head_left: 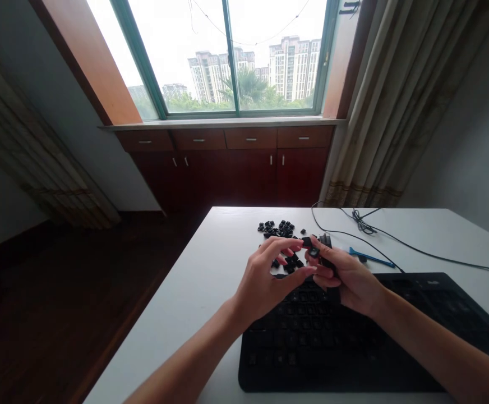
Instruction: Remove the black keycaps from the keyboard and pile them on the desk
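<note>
My right hand (351, 275) is closed around a black brush (332, 289), with what look like bristles showing at its upper end. At that hand's fingertips is a small black keycap (314, 252), and another dark piece, apparently a keycap (307, 242), sits just above. My left hand (265, 275) reaches in from the left with thumb and fingers apart. Its index fingertip is at the upper dark piece; whether it touches cannot be made out. Below both hands lies a black keyboard (307, 365), many of its key places without caps.
Loose black keycaps (284, 228) lie in a pile behind the hands, partly hidden by my left hand. A blue tool (373, 257) lies to the right, near a dark cable (364, 226). The white table (177, 314) ends at the left; cabinets (227, 174) stand beyond.
</note>
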The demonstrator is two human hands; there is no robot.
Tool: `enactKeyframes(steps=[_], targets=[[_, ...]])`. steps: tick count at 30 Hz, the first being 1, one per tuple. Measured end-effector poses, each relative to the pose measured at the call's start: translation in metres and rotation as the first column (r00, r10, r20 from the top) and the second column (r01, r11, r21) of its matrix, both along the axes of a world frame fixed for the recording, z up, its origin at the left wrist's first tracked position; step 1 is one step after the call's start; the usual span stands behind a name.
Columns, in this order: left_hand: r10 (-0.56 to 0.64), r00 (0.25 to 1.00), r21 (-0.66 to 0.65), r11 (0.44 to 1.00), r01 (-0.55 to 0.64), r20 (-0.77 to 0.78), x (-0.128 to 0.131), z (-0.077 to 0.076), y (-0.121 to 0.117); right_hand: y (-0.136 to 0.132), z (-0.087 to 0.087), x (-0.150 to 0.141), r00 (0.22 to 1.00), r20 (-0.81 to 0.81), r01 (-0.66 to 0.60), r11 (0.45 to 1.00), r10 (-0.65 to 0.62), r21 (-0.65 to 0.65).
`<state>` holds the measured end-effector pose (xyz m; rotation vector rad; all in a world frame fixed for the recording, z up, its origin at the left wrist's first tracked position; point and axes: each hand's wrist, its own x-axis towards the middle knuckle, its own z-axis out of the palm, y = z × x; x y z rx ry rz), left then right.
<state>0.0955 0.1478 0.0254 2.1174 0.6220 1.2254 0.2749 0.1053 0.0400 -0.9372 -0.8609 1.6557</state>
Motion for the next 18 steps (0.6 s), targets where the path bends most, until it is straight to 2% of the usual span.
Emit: enactKeyframes(steps=[2, 5, 13, 18], targets=[[-0.005, 1.0, 0.012, 1.0, 0.005, -0.002, 0.001, -0.002, -0.001, -0.002, -0.002, 0.002, 0.991, -0.128, -0.038, 0.997, 0.028, -0.072], [-0.015, 1.0, -0.027, 1.0, 0.014, -0.016, 0.0, -0.003, 0.001, -0.002, -0.005, 0.006, 0.976, -0.201, -0.107, 0.988, 0.084, -0.107], [-0.092, 0.995, -0.037, 0.995, 0.091, -0.031, -0.002, -0.004, 0.005, -0.004, -0.009, 0.011, 0.968, -0.175, -0.202, 0.97, 0.178, -0.134], [-0.075, 0.997, -0.056, 0.996, 0.075, -0.007, -0.002, -0.004, 0.007, -0.006, -0.01, 0.011, 0.969, -0.187, -0.193, 0.967, 0.161, -0.169]])
